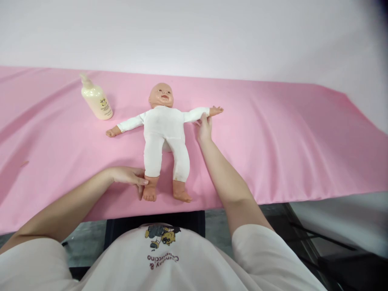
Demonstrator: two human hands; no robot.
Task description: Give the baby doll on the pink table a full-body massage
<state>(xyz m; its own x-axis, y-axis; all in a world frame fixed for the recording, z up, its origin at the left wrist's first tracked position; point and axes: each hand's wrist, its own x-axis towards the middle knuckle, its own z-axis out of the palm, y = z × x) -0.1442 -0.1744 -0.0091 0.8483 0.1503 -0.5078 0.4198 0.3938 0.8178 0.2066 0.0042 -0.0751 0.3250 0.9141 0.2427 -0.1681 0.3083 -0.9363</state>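
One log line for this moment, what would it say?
left hand: touching doll foot | right hand: at doll's sleeve | bottle: standing apart
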